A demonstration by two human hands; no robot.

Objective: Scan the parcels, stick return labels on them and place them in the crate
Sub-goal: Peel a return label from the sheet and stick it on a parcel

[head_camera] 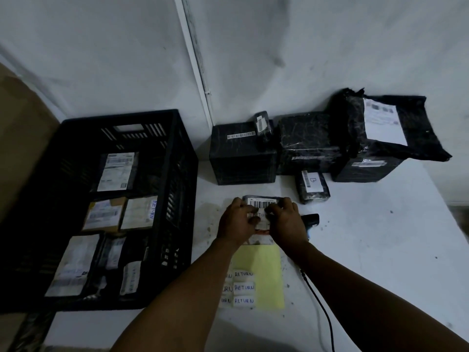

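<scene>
Pressing down at centre frame, both hands work on one small black parcel (pixel 262 202) lying on the white table (pixel 368 250). The left hand (pixel 237 222) has its fingers curled over the parcel's left side, thumb on a white return label (pixel 261 216) below the barcode. The right hand (pixel 286 222) grips the parcel's right side with curled fingers, also touching the label. Just right of the right hand lies a black scanner (pixel 311 217), its cable (pixel 322 308) running toward the lower edge. Below the hands sits a yellow label sheet (pixel 266 275) carrying strips marked RETURN. The black crate (pixel 177 158), at left of frame, already contains several labelled parcels. At upper right, against the wall, stand black wrapped parcels (pixel 243 158) of larger size, with one small packet (pixel 313 186) just in front of them.
</scene>
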